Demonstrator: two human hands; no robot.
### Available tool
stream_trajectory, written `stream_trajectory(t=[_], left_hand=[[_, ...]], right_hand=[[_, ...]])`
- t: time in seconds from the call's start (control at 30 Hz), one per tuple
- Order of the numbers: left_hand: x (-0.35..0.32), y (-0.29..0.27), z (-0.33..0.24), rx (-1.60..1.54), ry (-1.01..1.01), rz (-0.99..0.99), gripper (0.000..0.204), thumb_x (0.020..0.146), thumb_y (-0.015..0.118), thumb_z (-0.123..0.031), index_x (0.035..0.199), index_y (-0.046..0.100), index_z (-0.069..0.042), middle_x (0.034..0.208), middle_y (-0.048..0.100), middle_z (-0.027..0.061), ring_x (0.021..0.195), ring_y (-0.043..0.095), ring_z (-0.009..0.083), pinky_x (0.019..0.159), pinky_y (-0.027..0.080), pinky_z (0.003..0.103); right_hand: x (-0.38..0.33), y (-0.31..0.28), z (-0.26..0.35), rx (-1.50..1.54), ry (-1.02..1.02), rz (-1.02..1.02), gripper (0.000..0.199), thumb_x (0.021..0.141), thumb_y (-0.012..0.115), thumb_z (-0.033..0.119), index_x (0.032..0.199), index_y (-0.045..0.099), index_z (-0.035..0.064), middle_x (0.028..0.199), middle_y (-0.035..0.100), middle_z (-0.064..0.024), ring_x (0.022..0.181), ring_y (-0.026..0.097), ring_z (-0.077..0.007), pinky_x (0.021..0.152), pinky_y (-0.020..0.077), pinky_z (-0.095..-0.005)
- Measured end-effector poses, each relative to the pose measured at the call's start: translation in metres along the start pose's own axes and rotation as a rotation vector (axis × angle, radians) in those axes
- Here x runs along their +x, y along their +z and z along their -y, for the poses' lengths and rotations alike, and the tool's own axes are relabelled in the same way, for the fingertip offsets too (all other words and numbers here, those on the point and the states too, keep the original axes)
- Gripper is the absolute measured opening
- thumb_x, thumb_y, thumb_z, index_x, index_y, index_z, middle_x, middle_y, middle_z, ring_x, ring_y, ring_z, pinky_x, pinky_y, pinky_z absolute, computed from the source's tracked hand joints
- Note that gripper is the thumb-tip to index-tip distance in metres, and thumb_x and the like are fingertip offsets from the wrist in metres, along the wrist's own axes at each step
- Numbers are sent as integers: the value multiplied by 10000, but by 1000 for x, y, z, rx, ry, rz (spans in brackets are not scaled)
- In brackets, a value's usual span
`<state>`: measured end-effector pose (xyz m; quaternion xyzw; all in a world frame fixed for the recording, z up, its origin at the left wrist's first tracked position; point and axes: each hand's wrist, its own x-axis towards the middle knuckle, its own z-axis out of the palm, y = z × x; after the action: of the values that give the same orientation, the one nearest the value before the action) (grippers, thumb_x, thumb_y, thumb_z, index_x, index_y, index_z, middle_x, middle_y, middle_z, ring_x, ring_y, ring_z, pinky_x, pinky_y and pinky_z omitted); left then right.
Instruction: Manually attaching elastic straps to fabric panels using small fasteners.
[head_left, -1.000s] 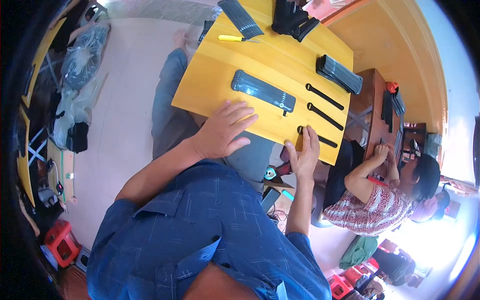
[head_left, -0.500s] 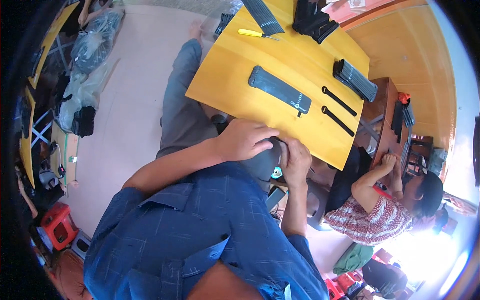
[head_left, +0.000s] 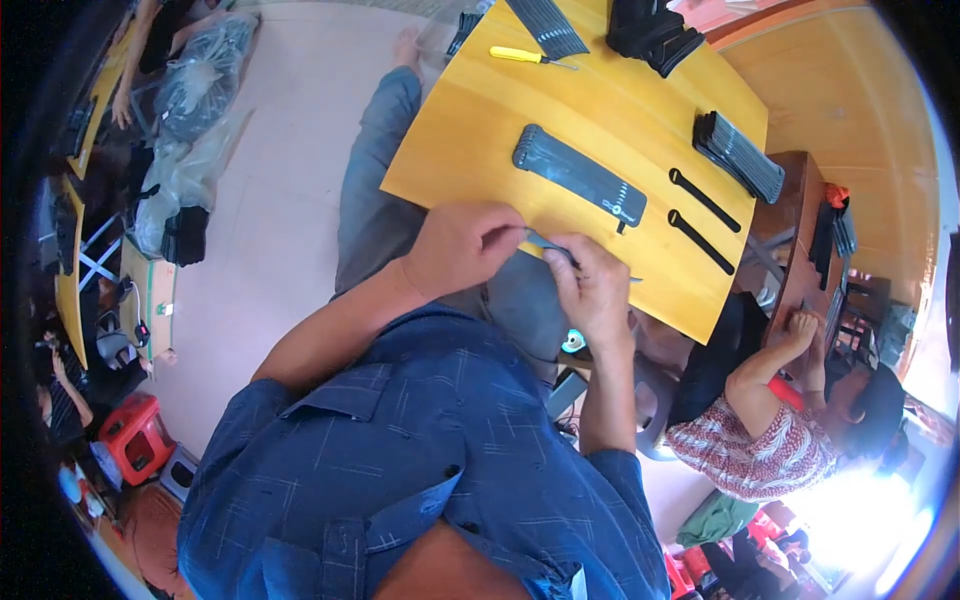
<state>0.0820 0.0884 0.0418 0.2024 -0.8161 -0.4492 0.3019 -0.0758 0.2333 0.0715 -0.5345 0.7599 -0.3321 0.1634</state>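
Just off the near edge of the yellow table (head_left: pixel 450 150), my hands pinch a thin dark grey strip (head_left: pixel 545 243) between them. My left hand (head_left: pixel 462 248) is closed on its left end, fingertips together. My right hand (head_left: pixel 596 290) grips the other end with thumb and fingers, and a small dark tip pokes out past it. What kind of strip it is cannot be made out. Beyond my hands lies a flat dark grey sleeve (head_left: pixel 578 178) with light printing at one end. Two black straps (head_left: pixel 705 200) with looped ends lie to its right.
A yellow-handled screwdriver (head_left: pixel 516 54) lies near the far left edge, beside a stack of grey sleeves (head_left: pixel 547 27). Black folded pieces (head_left: pixel 650 38) sit at the far side, another sleeve stack (head_left: pixel 738 157) at the right. A person (head_left: pixel 760 430) sits at my right by a brown table.
My hands have lifted slightly and drawn apart, and the grey strip now shows between them. The table and its things have shifted a little rightward in view.
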Motion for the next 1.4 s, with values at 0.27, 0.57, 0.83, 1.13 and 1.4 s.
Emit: stream_trajectory(t=[0.27,0.57,0.83,1.13,1.4], left_hand=[[28,-21,22,29,-335,3,134,880,738,-153,860,720,-22,680,681,106,573,654,192,555,489,322],[55,-15,36,66,-326,99,156,931,687,-157,896,717,-8,656,627,56,593,559,91,546,442,283],[73,-11,39,167,-369,157,177,921,690,-186,903,718,-11,676,655,108,581,597,158,543,455,332],[81,-9,37,201,-441,210,174,911,698,-178,874,713,-9,654,640,135,550,594,185,529,448,343],[82,-7,39,225,-424,217,182,911,700,-182,862,702,-8,645,625,146,532,579,209,513,430,357]], right_hand=[[-15,-35,-54,187,441,-33,147,967,714,148,1054,711,29,774,680,-53,723,606,-89,681,500,-263],[-8,-28,-95,438,400,-164,153,1033,640,145,1103,705,27,849,639,19,740,577,-62,669,479,-210],[3,-28,-100,608,513,-295,90,980,701,65,1047,685,8,846,616,39,725,519,-38,641,428,-196],[4,-28,-104,575,547,-321,82,977,714,81,998,674,12,807,600,44,681,503,-32,601,407,-190],[5,-27,-104,586,559,-352,97,985,711,103,982,671,15,792,603,38,659,505,-32,581,403,-190]])
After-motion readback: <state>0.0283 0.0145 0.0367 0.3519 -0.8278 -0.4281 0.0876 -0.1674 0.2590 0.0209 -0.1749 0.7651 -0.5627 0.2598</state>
